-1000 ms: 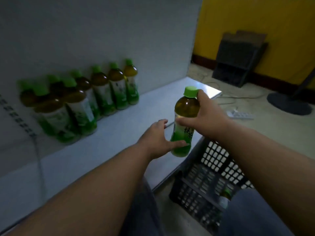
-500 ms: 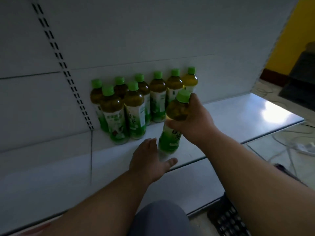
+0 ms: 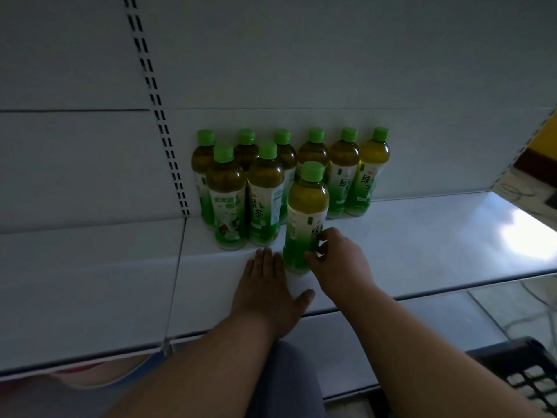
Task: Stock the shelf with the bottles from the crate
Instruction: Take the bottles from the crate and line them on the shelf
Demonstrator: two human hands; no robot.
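A green-tea bottle [image 3: 306,212] with a green cap stands upright on the white shelf [image 3: 422,236], in front of the other bottles. My right hand [image 3: 337,260] grips its lower body from the right side. My left hand [image 3: 268,291] lies flat on the shelf, palm down, just left of the bottle's base, fingers apart. Several like bottles [image 3: 265,191] stand in two rows against the shelf's back panel. A corner of the black crate [image 3: 524,372] shows at the bottom right.
The shelf's back panel carries a slotted upright [image 3: 156,101]. To the right of the bottles the shelf surface has a bright glare patch [image 3: 524,233]. A lower shelf [image 3: 422,327] lies beneath. My knee [image 3: 286,381] is at bottom centre.
My right hand set the bottle down upright on the shelf and slid from its neck to its lower body. My left hand stayed flat beside it. The view shifted left, toward the shelf.
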